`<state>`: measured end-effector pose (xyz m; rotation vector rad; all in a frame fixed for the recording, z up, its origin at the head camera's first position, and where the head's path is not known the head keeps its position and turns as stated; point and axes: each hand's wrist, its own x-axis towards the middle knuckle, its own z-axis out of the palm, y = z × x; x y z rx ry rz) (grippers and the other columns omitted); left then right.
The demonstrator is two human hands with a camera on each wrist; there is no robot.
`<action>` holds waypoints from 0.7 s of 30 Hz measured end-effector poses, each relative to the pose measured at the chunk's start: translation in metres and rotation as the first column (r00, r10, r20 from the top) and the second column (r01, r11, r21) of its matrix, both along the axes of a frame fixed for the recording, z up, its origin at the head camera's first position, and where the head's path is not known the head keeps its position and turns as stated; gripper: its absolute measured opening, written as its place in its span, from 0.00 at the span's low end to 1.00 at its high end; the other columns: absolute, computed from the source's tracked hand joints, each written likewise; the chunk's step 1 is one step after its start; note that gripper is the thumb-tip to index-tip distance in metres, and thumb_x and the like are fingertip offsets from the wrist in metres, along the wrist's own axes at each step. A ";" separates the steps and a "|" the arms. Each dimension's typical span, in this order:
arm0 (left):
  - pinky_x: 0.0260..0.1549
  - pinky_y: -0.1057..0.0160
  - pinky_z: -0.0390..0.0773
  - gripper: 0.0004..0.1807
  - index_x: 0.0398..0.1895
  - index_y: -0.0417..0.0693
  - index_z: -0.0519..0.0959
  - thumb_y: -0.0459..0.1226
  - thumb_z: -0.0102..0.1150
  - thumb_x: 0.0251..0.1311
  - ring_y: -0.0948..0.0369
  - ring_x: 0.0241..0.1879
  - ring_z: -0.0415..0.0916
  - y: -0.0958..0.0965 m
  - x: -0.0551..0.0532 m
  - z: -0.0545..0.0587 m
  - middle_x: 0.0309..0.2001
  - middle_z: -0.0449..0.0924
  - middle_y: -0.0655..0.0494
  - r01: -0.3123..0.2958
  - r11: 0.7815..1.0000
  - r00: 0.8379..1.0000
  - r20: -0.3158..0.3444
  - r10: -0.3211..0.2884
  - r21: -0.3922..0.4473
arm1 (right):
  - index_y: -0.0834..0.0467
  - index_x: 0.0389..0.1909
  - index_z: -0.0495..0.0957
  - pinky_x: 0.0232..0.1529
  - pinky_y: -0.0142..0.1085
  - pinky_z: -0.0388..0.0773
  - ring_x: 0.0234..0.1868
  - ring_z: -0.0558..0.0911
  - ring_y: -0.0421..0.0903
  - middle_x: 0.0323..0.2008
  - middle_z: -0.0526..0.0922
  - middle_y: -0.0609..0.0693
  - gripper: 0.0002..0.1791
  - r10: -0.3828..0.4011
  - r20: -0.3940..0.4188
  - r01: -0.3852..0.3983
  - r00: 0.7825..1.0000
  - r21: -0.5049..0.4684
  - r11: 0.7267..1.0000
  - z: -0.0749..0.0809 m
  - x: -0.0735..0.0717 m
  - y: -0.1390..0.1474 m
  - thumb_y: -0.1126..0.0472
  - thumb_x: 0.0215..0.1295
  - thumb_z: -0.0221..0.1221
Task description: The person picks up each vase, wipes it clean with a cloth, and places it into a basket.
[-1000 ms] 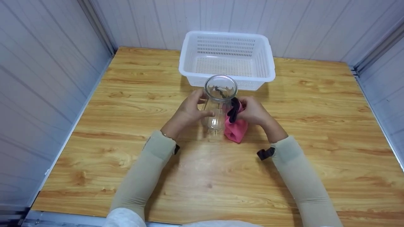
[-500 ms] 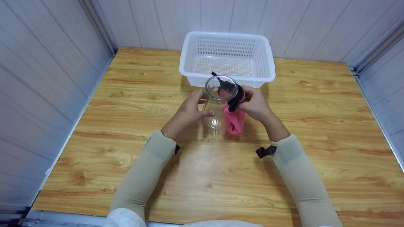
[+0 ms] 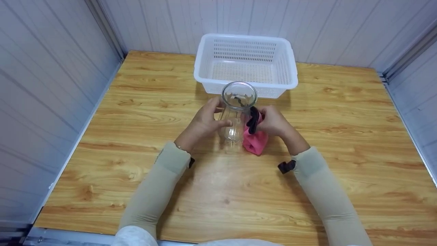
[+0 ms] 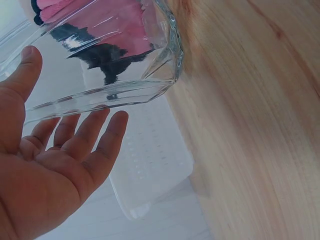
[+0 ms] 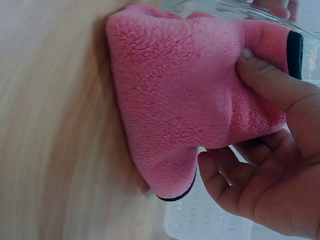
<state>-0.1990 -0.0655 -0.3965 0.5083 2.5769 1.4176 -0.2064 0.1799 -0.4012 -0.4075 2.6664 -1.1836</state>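
Note:
A clear glass vase [image 3: 234,118] with a round rim stands upright on the table, its faceted lower end showing in the left wrist view. My left hand [image 3: 205,118] holds it from the left, thumb on the near side and fingers around the far side. On the vase's right, my right hand [image 3: 273,119] pinches a folded pink cloth [image 5: 175,85] with black edging between thumb and fingers. The cloth lies against the outside of the glass, its lower part hanging near the tabletop. Pink and black show through the glass in the left wrist view.
A white perforated plastic basket [image 3: 245,85] stands just behind the vase, near the back wall. Wood-patterned tabletop [image 3: 225,201] extends to the front and both sides. Pale panel walls [image 3: 160,27] enclose the back and sides.
My right hand first moved up along the glass with the cloth, then came back down to about where it was a second ago. The left hand and vase stay in place.

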 end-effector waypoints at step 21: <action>0.67 0.57 0.68 0.31 0.63 0.55 0.68 0.39 0.68 0.55 0.53 0.65 0.70 -0.003 -0.001 0.001 0.64 0.72 0.53 0.024 0.998 0.999 -0.040 -0.027 -0.062 | 0.62 0.46 0.80 0.30 0.28 0.76 0.32 0.77 0.43 0.33 0.80 0.46 0.28 -0.035 -0.060 0.021 0.998 -0.219 0.976 0.002 0.004 -0.001 0.66 0.39 0.75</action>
